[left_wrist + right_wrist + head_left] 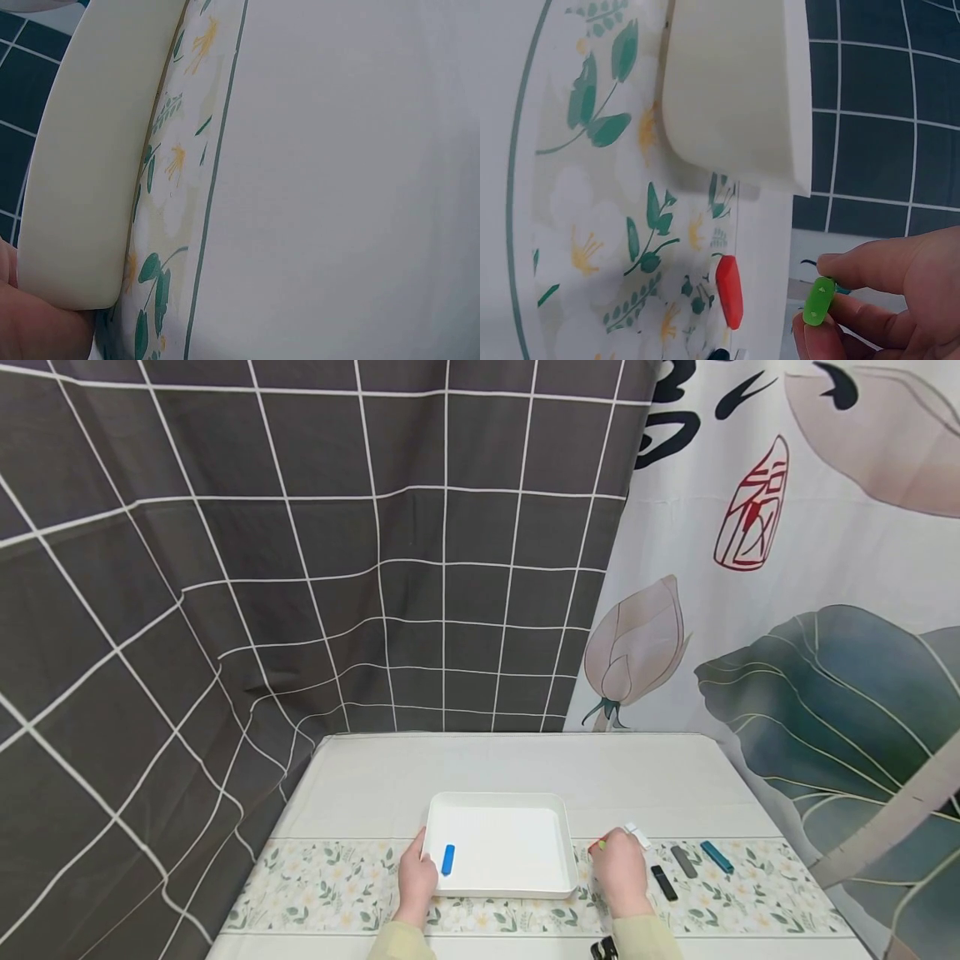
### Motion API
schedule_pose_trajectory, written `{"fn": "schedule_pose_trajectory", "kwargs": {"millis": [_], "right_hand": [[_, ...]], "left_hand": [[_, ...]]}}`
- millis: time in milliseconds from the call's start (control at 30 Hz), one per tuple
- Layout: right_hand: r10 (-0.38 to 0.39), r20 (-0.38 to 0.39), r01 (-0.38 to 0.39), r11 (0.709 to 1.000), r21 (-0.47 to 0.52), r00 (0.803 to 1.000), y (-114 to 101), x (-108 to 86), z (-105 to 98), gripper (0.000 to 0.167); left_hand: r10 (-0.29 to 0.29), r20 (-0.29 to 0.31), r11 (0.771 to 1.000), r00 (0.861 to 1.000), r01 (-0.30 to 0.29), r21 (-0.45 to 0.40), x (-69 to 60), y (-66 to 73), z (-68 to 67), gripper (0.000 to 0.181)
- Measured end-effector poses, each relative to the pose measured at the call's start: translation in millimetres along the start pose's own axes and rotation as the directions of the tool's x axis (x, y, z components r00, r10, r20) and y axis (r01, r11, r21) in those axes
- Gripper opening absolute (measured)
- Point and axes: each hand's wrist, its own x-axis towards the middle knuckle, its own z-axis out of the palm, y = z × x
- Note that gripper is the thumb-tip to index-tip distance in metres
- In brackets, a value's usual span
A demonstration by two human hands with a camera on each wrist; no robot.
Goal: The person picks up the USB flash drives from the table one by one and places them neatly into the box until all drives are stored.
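Observation:
A white rectangular tray (506,852) lies on the table, with a small blue bar-shaped item (447,860) inside near its left wall. My left hand (416,877) grips the tray's left side; in the left wrist view, thumb and fingers hold its corner. To the right of the tray, my right hand (622,872) pinches a small green item (819,301) between thumb and fingers. Small white triangles mark its visible end; its kind cannot be told. A red piece (730,292) lies on the cloth near that hand, partly hidden in the head view.
Right of my right hand lie a black stick (663,882), a grey one (684,862) and a teal one (717,857). A white item (637,835) sits just behind the hand. A floral band (322,881) crosses the white tabletop. Dark checked cloth (480,527) hangs behind.

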Motion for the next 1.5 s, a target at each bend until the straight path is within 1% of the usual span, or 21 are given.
{"fn": "schedule_pose_trajectory", "kwargs": {"millis": [133,267,500,667,800,1033,1333,1500], "right_hand": [[-0.033,-0.021,0.034,0.999,0.006,0.999,-1.6,-1.4,0.7,0.021],[-0.05,-0.038,0.051,0.999,0.005,0.998,-3.6,-2.0,1.5,0.025],[-0.072,-0.03,0.073,0.997,0.024,0.997,-8.6,-2.2,2.1,0.026],[-0.057,-0.017,0.058,0.998,0.026,0.998,-13.9,-1.7,2.2,0.027],[-0.04,-0.005,0.04,0.999,0.014,0.999,-18.5,-0.7,4.2,0.027],[-0.061,-0.011,0.061,0.998,0.008,0.998,-25.0,-0.5,7.2,0.027],[-0.049,0.019,0.048,0.999,0.025,0.999,-31.8,1.0,11.1,0.028],[-0.06,0.019,0.06,0.998,0.024,0.998,-35.4,1.2,14.7,0.028]], "left_hand": [[-0.003,0.005,1.0,1.0,0.003,0.002,0.4,0.1,0.2,0.054],[-0.002,0.004,1.0,1.0,0.002,0.009,0.2,0.3,0.2,0.054],[0.011,-0.004,1.0,1.0,-0.011,0.009,-1.4,0.8,-0.2,0.053],[0.011,0.0,1.0,1.0,-0.011,-0.003,-1.1,1.4,-0.5,0.053],[-0.003,0.009,1.0,1.0,0.003,-0.016,-0.4,0.6,0.2,0.055],[-0.009,0.005,1.0,1.0,0.009,-0.009,-0.1,1.2,0.4,0.055],[0.0,0.01,1.0,1.0,0.0,-0.008,-1.6,1.9,-0.3,0.055],[0.005,0.006,1.0,1.0,-0.005,-0.003,-1.1,1.3,0.2,0.054]]}}
